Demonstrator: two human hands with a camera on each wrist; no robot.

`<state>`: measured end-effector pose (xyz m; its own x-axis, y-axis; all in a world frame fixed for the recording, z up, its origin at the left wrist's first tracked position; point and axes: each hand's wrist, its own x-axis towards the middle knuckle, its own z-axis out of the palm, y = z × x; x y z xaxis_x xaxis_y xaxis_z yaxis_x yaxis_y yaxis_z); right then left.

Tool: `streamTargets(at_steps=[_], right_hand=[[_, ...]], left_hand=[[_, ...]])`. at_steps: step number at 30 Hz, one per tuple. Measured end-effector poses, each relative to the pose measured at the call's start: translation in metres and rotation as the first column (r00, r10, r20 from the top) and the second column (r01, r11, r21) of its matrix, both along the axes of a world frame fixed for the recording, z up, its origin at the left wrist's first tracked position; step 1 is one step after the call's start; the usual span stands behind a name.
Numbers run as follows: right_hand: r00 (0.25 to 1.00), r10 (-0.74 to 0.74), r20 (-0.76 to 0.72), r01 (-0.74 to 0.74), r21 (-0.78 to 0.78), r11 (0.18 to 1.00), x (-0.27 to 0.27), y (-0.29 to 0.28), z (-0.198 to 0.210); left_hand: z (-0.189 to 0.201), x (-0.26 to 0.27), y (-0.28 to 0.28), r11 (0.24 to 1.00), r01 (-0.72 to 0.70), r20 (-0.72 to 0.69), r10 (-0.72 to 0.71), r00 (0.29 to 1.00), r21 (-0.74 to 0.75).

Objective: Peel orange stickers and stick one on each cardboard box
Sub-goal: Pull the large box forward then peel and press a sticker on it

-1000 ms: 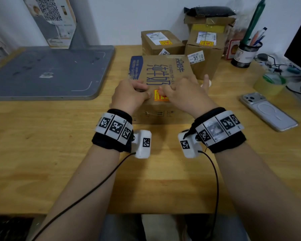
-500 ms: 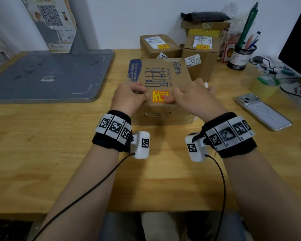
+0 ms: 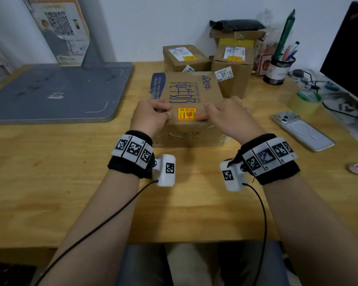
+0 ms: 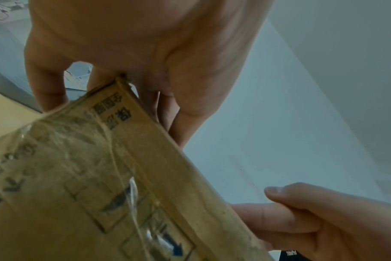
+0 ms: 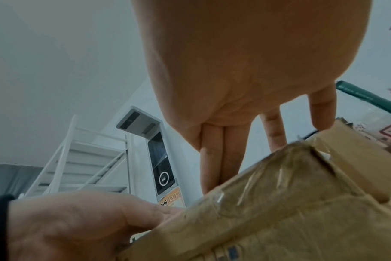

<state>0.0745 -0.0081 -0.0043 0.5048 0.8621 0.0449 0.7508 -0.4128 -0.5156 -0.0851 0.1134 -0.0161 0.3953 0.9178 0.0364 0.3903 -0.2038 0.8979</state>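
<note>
Centrally in the head view, the nearest cardboard box (image 3: 186, 112) sits on the tabletop (image 3: 70, 182). An orange sticker (image 3: 186, 114) lies flat on the box top, near its front edge. The left hand (image 3: 151, 117) rests on the box's left front corner, its fingers (image 3: 163, 106) curled over the top face just left of the sticker. The right hand (image 3: 232, 118) rests on the right front corner, its fingers (image 5: 221, 159) straight and close together on the top face, the thumb touching the sticker's right edge. Two further boxes, each bearing an orange sticker, stand behind: the small box (image 3: 184, 58) at upper centre and the tall box (image 3: 234, 75) to its right.
</note>
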Motion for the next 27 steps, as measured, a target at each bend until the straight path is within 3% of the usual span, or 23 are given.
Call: streamTargets(at_steps=[3,7,9,12,15,20,27], right_hand=[[0.998,0.001,-0.068,0.005,0.085,0.996,0.001,-0.007,0.000],[0.991,-0.131,-0.041,0.137,0.210,0.968,0.005,-0.027,0.004],[0.983,-0.180,-0.030,0.182,0.168,0.969,0.007,-0.035,0.006],[0.979,-0.147,-0.138,0.152,0.029,0.988,0.005,-0.033,0.003],[0.968,-0.104,-0.227,0.114,0.030,0.993,-0.002,-0.026,0.000],[0.963,-0.055,-0.262,0.059,0.007,0.998,-0.007,-0.009,0.002],[0.969,-0.096,-0.228,0.088,-0.045,0.995,0.002,0.026,0.010]], left_hand=[[0.005,-0.006,-0.005,1.000,-0.019,0.046,0.019,0.999,-0.004],[0.016,-0.022,-0.011,0.996,-0.079,0.175,0.084,0.981,-0.038],[0.021,-0.027,-0.015,0.991,-0.098,0.213,0.116,0.970,-0.096],[0.023,-0.027,-0.025,0.971,-0.065,0.216,0.117,0.969,-0.231],[0.023,-0.026,-0.032,0.951,-0.050,0.236,0.127,0.963,-0.306],[0.026,-0.030,-0.022,0.939,-0.101,0.190,0.171,0.967,-0.329],[0.026,-0.014,0.004,0.943,-0.107,0.178,0.170,0.969,-0.316]])
